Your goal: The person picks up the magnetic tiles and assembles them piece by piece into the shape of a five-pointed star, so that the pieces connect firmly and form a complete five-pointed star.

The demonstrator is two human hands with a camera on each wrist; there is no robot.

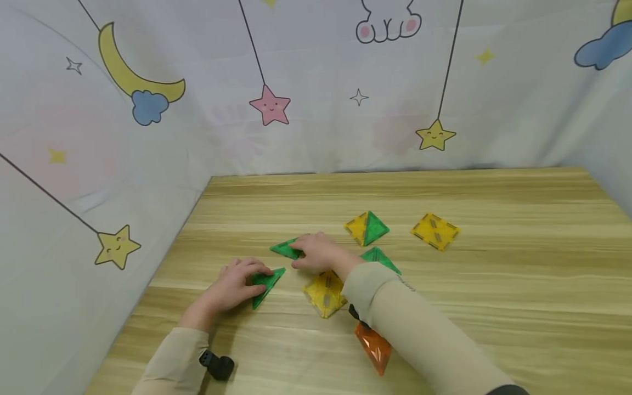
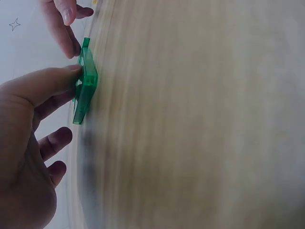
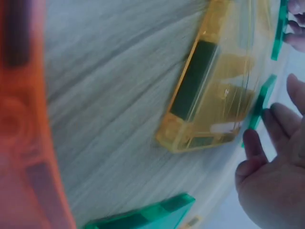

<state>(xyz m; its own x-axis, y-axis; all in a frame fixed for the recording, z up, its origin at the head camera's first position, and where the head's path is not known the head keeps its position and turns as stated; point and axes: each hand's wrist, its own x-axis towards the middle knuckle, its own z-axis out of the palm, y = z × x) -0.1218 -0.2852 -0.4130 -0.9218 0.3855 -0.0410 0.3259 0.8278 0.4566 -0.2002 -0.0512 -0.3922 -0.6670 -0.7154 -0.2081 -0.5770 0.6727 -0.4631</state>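
In the head view my left hand (image 1: 236,285) pinches a green triangular magnetic tile (image 1: 263,289) between thumb and fingers. The left wrist view shows this green tile (image 2: 86,83) edge-on, with the thumb on one side of it. Farther back, my right hand (image 1: 318,253) touches a second green triangular tile (image 1: 282,249) with its fingertips. In the right wrist view the thumb stands apart from that tile (image 3: 263,101). Just below the right hand lies a yellow tile piece (image 1: 321,296), partly covered by the wrist.
Behind the right forearm lie a green triangle (image 1: 379,258), a yellow triangle (image 1: 356,227) beside a green one (image 1: 376,228), and a yellow diamond-shaped pair (image 1: 435,231). An orange tile piece (image 1: 374,348) sits under the right sleeve's edge. A patterned curtain (image 1: 316,137) borders the wooden table (image 1: 518,285).
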